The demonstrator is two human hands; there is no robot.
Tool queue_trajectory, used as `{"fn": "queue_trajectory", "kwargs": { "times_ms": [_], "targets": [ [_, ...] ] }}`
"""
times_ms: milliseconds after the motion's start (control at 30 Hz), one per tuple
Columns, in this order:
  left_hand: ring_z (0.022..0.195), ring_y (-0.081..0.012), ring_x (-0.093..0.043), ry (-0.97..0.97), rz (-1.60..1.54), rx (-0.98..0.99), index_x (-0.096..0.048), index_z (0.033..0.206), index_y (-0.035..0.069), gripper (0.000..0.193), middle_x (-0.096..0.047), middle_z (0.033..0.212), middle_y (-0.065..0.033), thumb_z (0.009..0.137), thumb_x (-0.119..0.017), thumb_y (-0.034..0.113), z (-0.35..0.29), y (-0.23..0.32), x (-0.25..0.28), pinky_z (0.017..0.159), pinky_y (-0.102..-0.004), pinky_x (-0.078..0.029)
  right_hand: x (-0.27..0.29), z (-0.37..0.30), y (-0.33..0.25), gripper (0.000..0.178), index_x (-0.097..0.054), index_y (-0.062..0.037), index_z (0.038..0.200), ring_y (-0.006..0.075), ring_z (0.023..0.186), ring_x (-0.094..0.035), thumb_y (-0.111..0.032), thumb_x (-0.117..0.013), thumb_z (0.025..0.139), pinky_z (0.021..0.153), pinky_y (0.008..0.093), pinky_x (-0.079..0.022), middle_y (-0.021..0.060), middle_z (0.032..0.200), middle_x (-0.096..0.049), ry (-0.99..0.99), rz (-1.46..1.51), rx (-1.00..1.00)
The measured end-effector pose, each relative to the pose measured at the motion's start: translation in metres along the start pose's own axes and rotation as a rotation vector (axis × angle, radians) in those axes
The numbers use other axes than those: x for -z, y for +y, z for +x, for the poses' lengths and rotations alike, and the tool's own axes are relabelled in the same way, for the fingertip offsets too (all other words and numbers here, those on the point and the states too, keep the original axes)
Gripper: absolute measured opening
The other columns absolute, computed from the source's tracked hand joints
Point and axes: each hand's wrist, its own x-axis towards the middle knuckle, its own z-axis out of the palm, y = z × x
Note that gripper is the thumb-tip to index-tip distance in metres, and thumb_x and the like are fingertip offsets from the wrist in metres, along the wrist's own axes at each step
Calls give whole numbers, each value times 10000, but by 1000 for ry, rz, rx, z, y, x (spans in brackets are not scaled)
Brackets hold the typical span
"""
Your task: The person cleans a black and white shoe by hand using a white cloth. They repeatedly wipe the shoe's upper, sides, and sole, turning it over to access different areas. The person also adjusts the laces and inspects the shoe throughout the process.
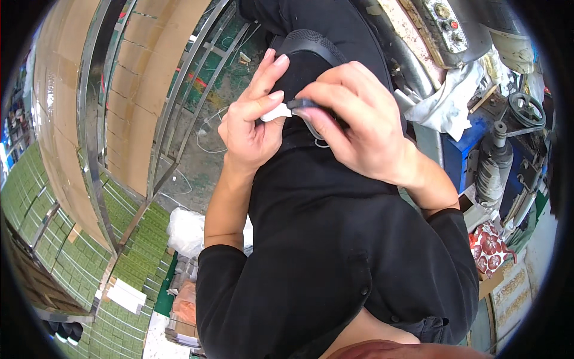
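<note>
Over my lap my two hands meet, nearly touching. My left hand (254,119) pinches a small white piece (275,112) between thumb and index finger, its other fingers raised. My right hand (362,116) is closed around a small black piece (304,104) whose tip touches the white one. Most of the black piece is hidden by my fingers, so its kind cannot be made out. A thin pale loop (321,143) hangs below my right hand. Just beyond my hands, a black item with a meshed surface (312,43) lies on my legs.
At the left stands a metal rack (89,143) with brown cardboard-like sheets (134,78). Below it spreads green patterned material (131,233). A clear plastic bag (186,229) lies beside my left elbow. Machinery with a handwheel (527,110) and a white cloth (445,107) stand at the right.
</note>
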Motion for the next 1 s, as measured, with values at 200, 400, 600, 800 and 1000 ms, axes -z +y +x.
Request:
{"fn": "queue_trajectory", "kwargs": {
  "times_ms": [200, 400, 600, 800, 1000],
  "targets": [
    [1235, -491, -581, -63, 100, -17, -523, 1036, -7, 237, -639, 1243, -329, 885, -700, -57, -5, 1, -4, 1038, -509, -502, 19, -6, 3, 283, -648, 15, 996, 299, 752, -602, 51, -767, 742, 641, 373, -494, 133, 891, -608, -201, -75, -13],
    [1245, -491, -575, -28, 29, -26, -522, 1041, -6, 249, -640, 1250, -324, 873, -680, -102, 1, 1, -7, 1037, -493, -498, 18, 7, -2, 297, -639, 11, 983, 304, 755, -603, 51, -774, 721, 650, 390, -494, 123, 882, -600, -179, -28, 28],
    [1320, -489, -515, -74, -30, 39, -490, 1097, 43, 238, -585, 1311, -362, 933, -575, -107, 0, 1, -9, 1127, -537, -388, 46, 6, -11, 282, -637, 4, 965, 319, 770, -602, 73, -751, 715, 664, 401, -497, 123, 875, -589, -336, -108, -73],
    [1332, -480, -509, -65, -108, 44, -494, 1102, 57, 243, -580, 1320, -362, 937, -576, -102, 6, -4, -11, 1131, -519, -383, 53, 0, -3, 225, -698, -5, 983, 279, 780, -658, -7, -795, 781, 681, 346, -531, 116, 881, -663, -60, -38, -171],
    [1248, -467, -584, -65, -10, -27, -514, 1037, -4, 242, -635, 1231, -349, 884, -681, -88, 12, -2, -15, 1080, -525, -457, 20, -10, -3, 236, -663, -18, 994, 297, 795, -644, -24, -770, 784, 696, 370, -519, 117, 898, -626, -60, -44, -116]
  ]
}}
